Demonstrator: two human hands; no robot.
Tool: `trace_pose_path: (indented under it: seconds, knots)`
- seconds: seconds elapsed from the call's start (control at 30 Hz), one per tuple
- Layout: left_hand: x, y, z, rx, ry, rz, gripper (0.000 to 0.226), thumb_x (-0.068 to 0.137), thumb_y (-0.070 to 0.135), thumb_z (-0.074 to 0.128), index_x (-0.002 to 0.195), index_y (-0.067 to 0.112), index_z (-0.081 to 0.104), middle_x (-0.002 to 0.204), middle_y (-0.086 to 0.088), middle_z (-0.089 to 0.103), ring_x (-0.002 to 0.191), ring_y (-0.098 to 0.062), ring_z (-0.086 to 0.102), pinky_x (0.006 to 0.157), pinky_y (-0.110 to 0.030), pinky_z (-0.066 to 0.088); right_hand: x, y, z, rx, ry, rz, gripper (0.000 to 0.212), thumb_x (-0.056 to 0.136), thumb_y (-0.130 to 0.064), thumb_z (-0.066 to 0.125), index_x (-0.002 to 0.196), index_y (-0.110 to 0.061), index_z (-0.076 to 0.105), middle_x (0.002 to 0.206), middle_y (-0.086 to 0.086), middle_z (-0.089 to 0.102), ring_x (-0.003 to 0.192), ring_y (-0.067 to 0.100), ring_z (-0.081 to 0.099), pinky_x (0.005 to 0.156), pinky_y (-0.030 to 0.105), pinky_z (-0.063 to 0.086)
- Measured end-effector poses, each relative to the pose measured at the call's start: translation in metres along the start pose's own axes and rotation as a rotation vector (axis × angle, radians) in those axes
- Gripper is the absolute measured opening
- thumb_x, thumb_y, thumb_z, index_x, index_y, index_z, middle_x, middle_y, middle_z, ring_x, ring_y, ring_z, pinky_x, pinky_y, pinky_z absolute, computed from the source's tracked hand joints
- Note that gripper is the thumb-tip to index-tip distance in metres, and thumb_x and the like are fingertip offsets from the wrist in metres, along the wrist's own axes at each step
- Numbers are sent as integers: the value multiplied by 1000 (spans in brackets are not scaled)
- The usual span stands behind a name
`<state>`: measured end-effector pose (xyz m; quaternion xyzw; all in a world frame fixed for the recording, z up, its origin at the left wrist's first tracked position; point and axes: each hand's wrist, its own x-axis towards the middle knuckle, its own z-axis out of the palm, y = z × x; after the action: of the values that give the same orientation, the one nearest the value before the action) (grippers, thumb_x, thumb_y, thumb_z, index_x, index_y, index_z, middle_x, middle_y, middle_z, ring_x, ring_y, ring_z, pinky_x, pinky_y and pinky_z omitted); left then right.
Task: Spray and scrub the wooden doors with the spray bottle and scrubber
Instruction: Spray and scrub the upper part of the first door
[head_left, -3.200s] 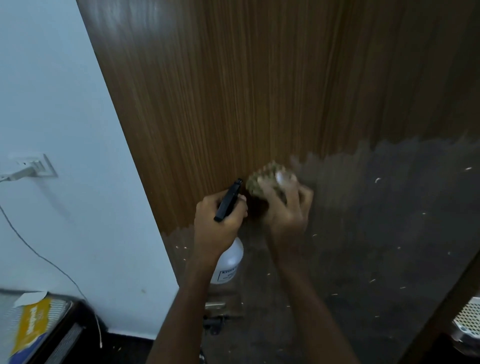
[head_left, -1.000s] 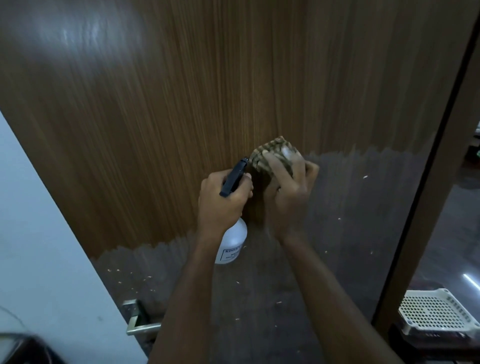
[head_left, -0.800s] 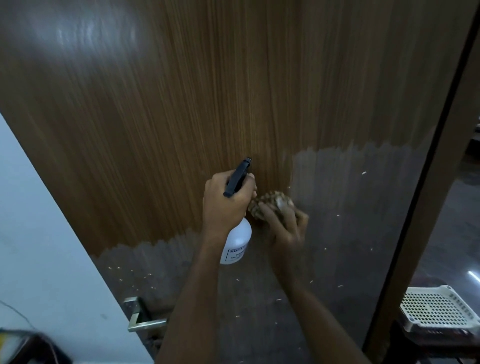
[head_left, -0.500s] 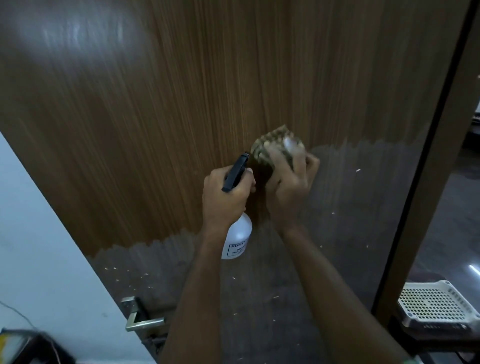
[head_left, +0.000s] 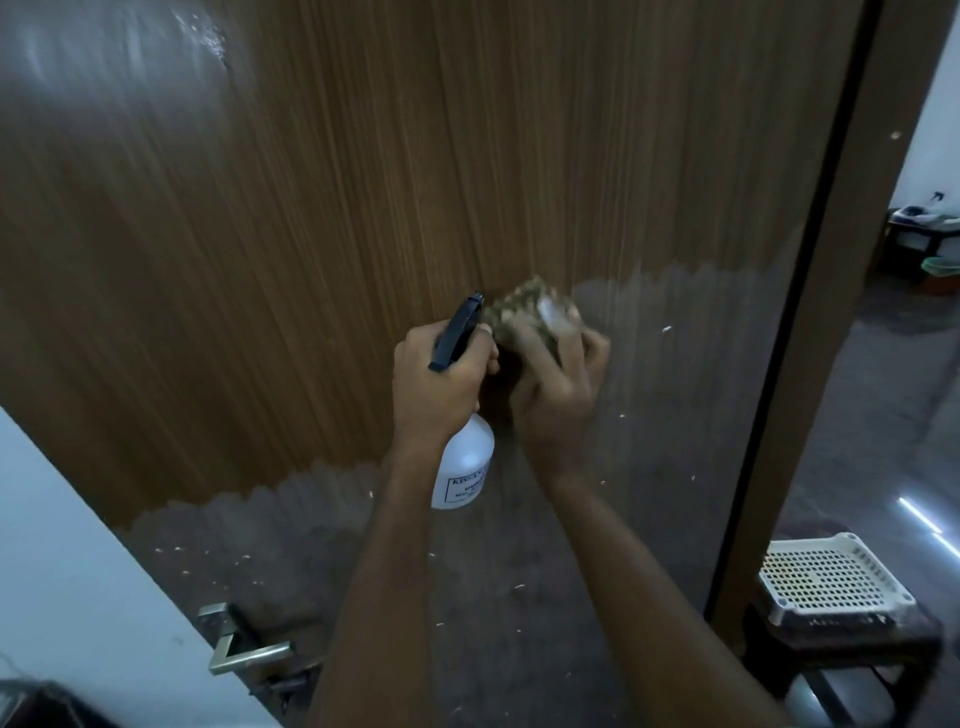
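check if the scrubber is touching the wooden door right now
Touching. The head view shows the right hand pressing the scrubber flat against the wooden door, with no gap at the scrubber's upper edge.

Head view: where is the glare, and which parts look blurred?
Head view: pale glare on the door at upper left; the right hand and scrubber are motion-blurred; the left hand on the spray bottle looks sharper; the door's straight edge bows, wide-angle distortion.
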<state>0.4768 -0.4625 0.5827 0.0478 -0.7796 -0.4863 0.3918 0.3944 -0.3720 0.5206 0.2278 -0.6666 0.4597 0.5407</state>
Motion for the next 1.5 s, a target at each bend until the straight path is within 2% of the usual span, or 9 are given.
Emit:
trace_pose_path:
  seconds: [0.13, 0.37, 0.47, 0.6, 0.87, 1.07, 1.3, 1.4, 1.5]
  knots:
    - [-4, 0, 13, -9, -28, -6, 31, 103, 13, 62, 74, 8, 72, 66, -9, 72, 42, -11, 56, 46, -26, 42, -69, 27, -21, -11, -135, -6, 21, 101, -20, 66, 117, -19, 79, 134, 7, 64, 118, 36, 51, 92, 37, 51]
    - [-4, 4, 20, 2, -15, 15, 31, 101, 16, 62, 71, 11, 72, 64, -4, 72, 40, -16, 56, 45, -27, 41, 44, 14, -14, -1, 3, 60, 38, 95, 3, 58, 118, -20, 78, 130, 6, 62, 110, 27, 46, 91, 10, 33]
    - [-3, 5, 34, 0, -16, 2, 31, 100, 16, 62, 70, 11, 72, 65, -4, 72, 40, -17, 56, 45, -28, 42, 14, 38, -18, -30, -2, -16, 34, 99, 1, 61, 119, -21, 78, 136, 5, 61, 113, 30, 48, 96, 20, 41]
    - [-4, 5, 39, -17, -31, 4, 32, 102, 11, 62, 72, 8, 71, 66, -8, 72, 39, -18, 54, 47, -30, 42, -65, 71, -39, -48, -136, -9, 29, 94, -2, 71, 116, -18, 79, 133, 8, 63, 113, 34, 49, 87, 43, 50]
    - [-3, 12, 56, 21, -25, 20, 31, 102, 11, 63, 72, 10, 71, 65, -6, 71, 40, -13, 55, 44, -26, 42, 54, 53, -23, -10, 38, 15, 33, 97, 1, 63, 117, -19, 79, 129, 8, 63, 107, 31, 50, 87, 28, 46]
    - [-4, 13, 66, 35, -38, 41, 31, 103, 11, 63, 74, 9, 72, 66, -7, 72, 41, -11, 55, 45, -28, 42, -34, 100, -51, -75, -130, -84, 26, 97, -4, 69, 115, -18, 80, 132, 11, 64, 110, 38, 51, 87, 41, 50]
    - [-7, 14, 89, 158, -41, 67, 34, 98, 28, 62, 67, 15, 67, 58, 0, 67, 45, -24, 60, 47, -46, 48, 87, 87, -38, -27, 49, -95, 35, 105, -6, 48, 116, -18, 79, 130, 10, 64, 111, 36, 50, 93, 28, 46]
    - [-8, 18, 101, 150, -29, 55, 35, 96, 29, 61, 66, 12, 67, 57, 0, 67, 46, -27, 61, 46, -48, 50, 43, 103, -41, -36, 4, -135, 24, 104, -11, 60, 118, -17, 79, 133, 10, 64, 116, 35, 50, 96, 30, 46]
    - [-8, 15, 108, 166, -37, 54, 39, 95, 35, 58, 70, 6, 66, 61, -7, 68, 47, -33, 61, 45, -51, 50, -21, 128, -56, -44, -97, -119, 22, 99, -9, 69, 116, -17, 80, 132, 11, 65, 113, 34, 51, 90, 38, 51]
